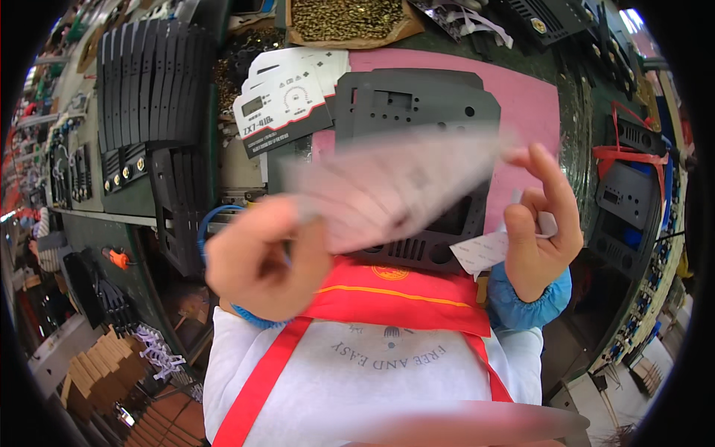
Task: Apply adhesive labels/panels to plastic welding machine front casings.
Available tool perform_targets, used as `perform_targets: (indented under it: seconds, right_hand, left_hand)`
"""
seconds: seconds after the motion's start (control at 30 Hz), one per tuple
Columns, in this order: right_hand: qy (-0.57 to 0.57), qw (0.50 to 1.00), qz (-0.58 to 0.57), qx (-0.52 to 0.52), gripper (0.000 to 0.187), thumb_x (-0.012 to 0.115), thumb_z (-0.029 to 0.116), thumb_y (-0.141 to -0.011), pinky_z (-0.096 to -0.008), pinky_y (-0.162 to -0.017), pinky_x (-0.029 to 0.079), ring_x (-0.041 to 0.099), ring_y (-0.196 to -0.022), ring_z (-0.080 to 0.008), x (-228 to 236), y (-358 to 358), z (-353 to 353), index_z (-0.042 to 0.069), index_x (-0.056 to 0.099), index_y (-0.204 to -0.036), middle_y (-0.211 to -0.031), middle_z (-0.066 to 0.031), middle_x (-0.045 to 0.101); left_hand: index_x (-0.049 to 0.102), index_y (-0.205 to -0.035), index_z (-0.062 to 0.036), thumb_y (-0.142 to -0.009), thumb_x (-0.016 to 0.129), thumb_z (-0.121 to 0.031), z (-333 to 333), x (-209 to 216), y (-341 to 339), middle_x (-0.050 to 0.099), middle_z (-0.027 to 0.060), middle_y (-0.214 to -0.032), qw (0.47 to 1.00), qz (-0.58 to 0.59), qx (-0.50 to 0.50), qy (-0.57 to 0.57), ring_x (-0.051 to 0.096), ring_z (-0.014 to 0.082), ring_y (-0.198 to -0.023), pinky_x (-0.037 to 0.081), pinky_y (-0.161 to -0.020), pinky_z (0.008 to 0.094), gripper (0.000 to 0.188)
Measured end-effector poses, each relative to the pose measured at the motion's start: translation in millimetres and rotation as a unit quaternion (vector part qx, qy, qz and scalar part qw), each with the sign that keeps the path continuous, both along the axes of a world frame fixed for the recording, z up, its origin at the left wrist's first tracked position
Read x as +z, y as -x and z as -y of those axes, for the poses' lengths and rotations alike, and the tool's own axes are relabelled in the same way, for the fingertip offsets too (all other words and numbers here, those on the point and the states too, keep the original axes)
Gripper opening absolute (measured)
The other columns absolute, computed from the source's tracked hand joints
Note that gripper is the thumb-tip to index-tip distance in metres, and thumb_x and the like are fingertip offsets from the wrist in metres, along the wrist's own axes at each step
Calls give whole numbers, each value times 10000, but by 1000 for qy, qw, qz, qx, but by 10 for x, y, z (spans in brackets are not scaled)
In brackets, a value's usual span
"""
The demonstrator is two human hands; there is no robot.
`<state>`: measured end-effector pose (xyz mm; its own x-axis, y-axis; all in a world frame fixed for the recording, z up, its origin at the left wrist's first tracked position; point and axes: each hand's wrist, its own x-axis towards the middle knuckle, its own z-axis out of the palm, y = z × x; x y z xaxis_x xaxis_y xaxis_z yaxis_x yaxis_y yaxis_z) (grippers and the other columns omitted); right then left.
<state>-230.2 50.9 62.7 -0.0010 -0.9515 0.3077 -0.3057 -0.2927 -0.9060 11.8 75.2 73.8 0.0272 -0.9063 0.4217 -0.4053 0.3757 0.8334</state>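
Head-worn fisheye view, aimed steeply down at the desk (575,112).

Worn on the head as the left one of a side-by-side pair, facing downward, upright and unmirrored. Placed close above the left hand (268,257) and right hand (547,223), showing both large, one to each side of mid-frame. Looks down the wearer's own white shirt (298,372) and red apron (402,309) along the lower part. Reaches across the desk to a tray (357,45) of brass-coloured pieces (346,18) at the upper edge, farther off. Sweeps wide to both sides, down to stacked brown pieces (97,365) at lower left, bending straight edges toward a round black border.
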Motion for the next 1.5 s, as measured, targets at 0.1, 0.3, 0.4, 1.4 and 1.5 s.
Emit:
perform_targets:
  seconds: [0.1, 0.3, 0.4, 1.4, 1.5]
  right_hand:
    - [23, 999, -10, -44, 330, 680, -36, -762, -142, -459, 217, 333, -514, 19, -57, -64, 14, -8, 602, -1081, -781, -13, 631]
    - [128, 992, 7, 8, 318, 644, -60, -772, -191, -475, 411, 503, -529, -69, -116, -256, 52, 9, 617, -1082, -832, -97, 650]
    - [191, 945, -250, 89, 360, 619, -44, -777, -242, -531, 483, 583, -580, -174, -83, -176, 77, 31, 614, -1129, -949, -163, 626]
    - [-92, 877, 463, 94, 255, 360, 318, -982, -308, -619, 498, 531, -574, -162, -78, -129, 109, 67, 400, -998, -658, -99, 530]
    - [-15, 850, 514, 115, 376, 304, 379, -984, -291, -521, 441, 491, -500, -143, -182, 275, 186, 48, 436, -1103, -634, -60, 473]
  left_hand:
    - [544, -1064, 45, -745, 638, -9, -21, -151, 143, 604, 159, -1010, 942, -204, -222, -146, 575, 155, -910, 453, -759, 268, 337]
    - [39, -1447, -49, -691, 681, -197, 207, -81, 507, 216, 109, -1457, 582, -580, -366, -436, 241, 221, -1337, 175, -1094, 360, 1003]
    - [37, -1451, -65, -704, 667, -233, 192, -73, 537, 205, 107, -1462, 608, -576, -341, -427, 241, 223, -1338, 183, -1094, 369, 991]
    - [-72, -1424, 6, -445, 831, -590, 227, -265, 461, 315, 96, -1295, 895, -194, -350, -197, 351, 213, -1184, 249, -1048, 331, 1459]
    - [76, -1406, 88, -888, 522, -136, 207, -312, 464, 301, 136, -1396, 833, -469, -239, -170, 419, 193, -1118, 184, -1080, 331, 719]
